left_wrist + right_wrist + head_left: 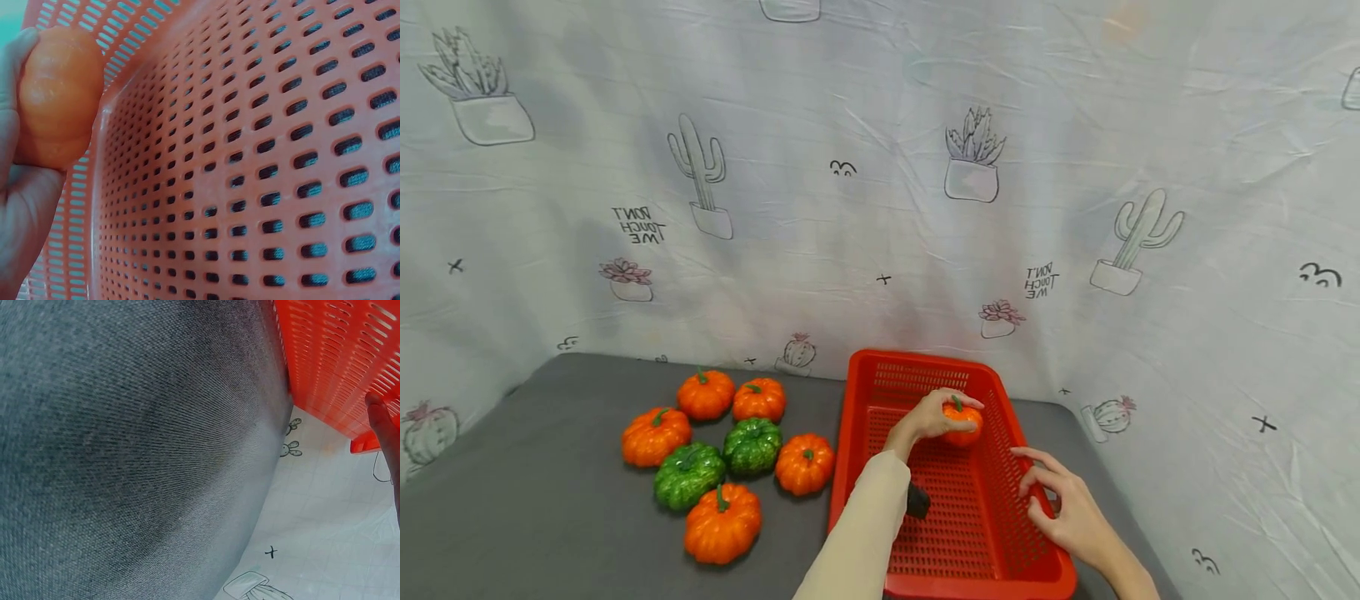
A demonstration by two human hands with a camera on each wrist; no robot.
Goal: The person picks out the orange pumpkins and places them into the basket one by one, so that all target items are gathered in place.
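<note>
My left hand [936,415] reaches into the red plastic basket [842,467] and grips a small orange pumpkin [962,427] with a green stem. Thumb and fingers lie on opposite sides of this pumpkin [61,97] in the left wrist view, with the perforated basket wall beside it. At the basket's right side, my right hand [1067,512] holds the rim with bent, spread fingers. One finger [380,419] shows against the basket's outer wall in the right wrist view; the rest of that hand is out of that frame.
Left of the basket, on the grey tabletop [550,500], sit several orange pumpkins [722,523] and two green ones [688,475]. A white curtain [820,267] with cactus drawings hangs behind the table. A small black device [917,502] is at my left wrist.
</note>
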